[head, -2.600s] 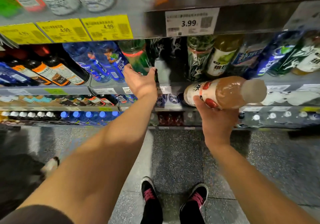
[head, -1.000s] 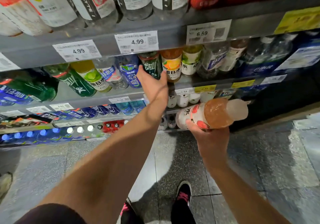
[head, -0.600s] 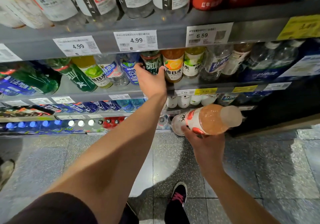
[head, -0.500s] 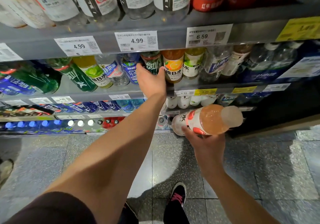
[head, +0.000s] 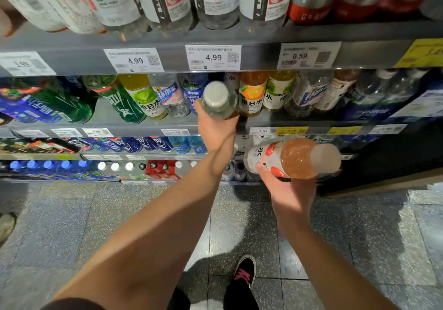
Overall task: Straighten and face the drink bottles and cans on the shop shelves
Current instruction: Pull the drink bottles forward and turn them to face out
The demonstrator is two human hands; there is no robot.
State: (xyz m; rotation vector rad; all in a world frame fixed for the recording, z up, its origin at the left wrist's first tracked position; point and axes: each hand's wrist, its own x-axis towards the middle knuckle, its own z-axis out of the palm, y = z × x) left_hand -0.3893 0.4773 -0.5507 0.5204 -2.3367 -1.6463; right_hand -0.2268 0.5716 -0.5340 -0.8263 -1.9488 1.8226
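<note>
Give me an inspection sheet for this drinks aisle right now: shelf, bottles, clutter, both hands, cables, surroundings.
Surface: grey metal shelf with price tags on its front edge; more shelves above and below.
Job's things: clear bottle tipped forward off the row, cap toward the camera; peach-coloured bottle held on its side in front of the lower shelves; orange-label bottle upright, facing out; green bottles leaning.
Clutter: nothing seen.
Grippers: left hand has its grip on the clear bottle; right hand grips the peach-coloured bottle from below.
Cables: nothing seen.
Surroundings: speckled tile floor; dark shoe with pink laces below.
</note>
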